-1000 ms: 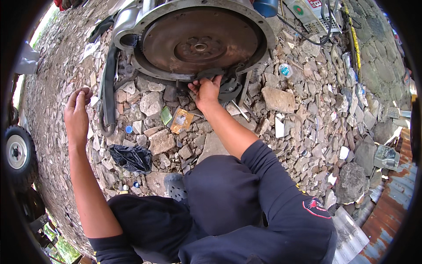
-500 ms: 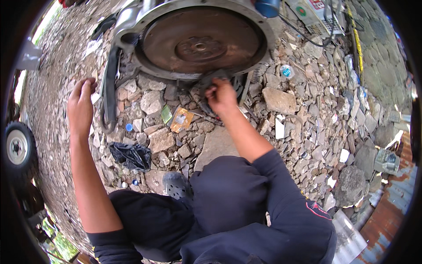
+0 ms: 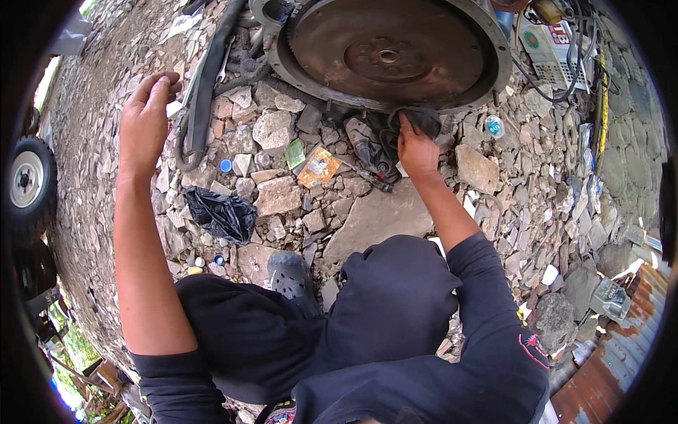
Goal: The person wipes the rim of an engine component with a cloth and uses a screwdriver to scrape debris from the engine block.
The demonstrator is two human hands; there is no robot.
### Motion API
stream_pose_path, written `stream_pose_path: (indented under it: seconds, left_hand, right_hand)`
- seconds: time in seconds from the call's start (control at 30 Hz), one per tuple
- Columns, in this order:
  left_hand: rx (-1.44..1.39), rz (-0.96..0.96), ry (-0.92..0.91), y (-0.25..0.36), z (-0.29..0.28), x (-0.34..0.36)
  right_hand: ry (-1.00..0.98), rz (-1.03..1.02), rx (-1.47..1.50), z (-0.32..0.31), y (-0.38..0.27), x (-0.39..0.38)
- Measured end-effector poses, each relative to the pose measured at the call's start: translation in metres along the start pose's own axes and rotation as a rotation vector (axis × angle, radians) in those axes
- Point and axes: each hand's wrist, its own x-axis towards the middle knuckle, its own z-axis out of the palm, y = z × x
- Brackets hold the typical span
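Observation:
A large brown, rusty flywheel [image 3: 318,53] sits inside the round grey metal housing [image 3: 498,53] of an engine at the top of the view. My right hand [image 3: 418,150] grips a dark, grimy rag [image 3: 424,121] at the housing's lower rim. Part of the rag is hidden behind my fingers. My left hand [image 3: 145,124] is raised at the left beside a long black hose [image 3: 203,106], its fingers loosely bent and nothing visible in them. Below the housing, left of the rag, lie a grimy bottle-like object [image 3: 363,141] and a slim dark tool [image 3: 374,179].
Broken stones cover the ground, with a flat slab [image 3: 378,222] before my knees. A black plastic bag [image 3: 220,214] and an orange packet [image 3: 318,167] lie there. A white crate [image 3: 558,60] with cables stands far right, and a wheel [image 3: 30,180] is at the left.
My view has shifted left, so the engine appears further right and higher. My right hand remains by the lower rim with the rag; my left hand stays raised by the hose.

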Motion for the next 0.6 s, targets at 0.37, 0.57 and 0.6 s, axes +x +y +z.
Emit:
stream_pose_path:
  seconds: [0.37, 0.57, 0.6]
  left_hand:
    - [-0.041, -0.024, 0.007, -0.010, 0.002, 0.006]
    - [0.006, -0.010, 0.019, -0.006, 0.004, 0.009]
    - [-0.001, -0.012, 0.025, -0.005, 0.007, 0.008]
  right_hand:
    - [-0.247, 0.123, 0.519, 0.005, -0.151, 0.048]
    - [-0.365, -0.002, 0.526, -0.014, -0.206, 0.085]
    - [-0.211, 0.056, 0.555, -0.022, -0.220, 0.083]
